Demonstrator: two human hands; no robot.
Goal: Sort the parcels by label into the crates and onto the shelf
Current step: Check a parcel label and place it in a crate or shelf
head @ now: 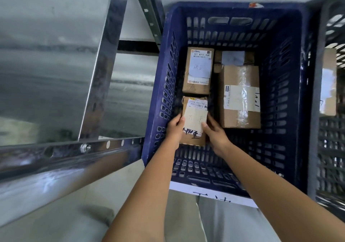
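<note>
Both hands reach down into a dark blue crate [291, 111]. Between them is a small cardboard parcel [195, 114] with a white handwritten label. My left hand [174, 129] grips its left edge and my right hand [214, 133] grips its right edge. The parcel is at the crate's near left, low inside; whether it touches the bottom is unclear. Three more parcels lie in the crate: one with a printed label [198, 70] at the far left, a taped larger box [239, 97] to the right, and one [233, 57] partly hidden behind that box.
A metal shelf frame [104, 68] with a shiny shelf surface stands to the left of the crate. A grey crate [330, 148] stands on the right, holding a cardboard parcel [328, 81]. A white handwritten sign [212, 195] is fixed to the blue crate's near rim.
</note>
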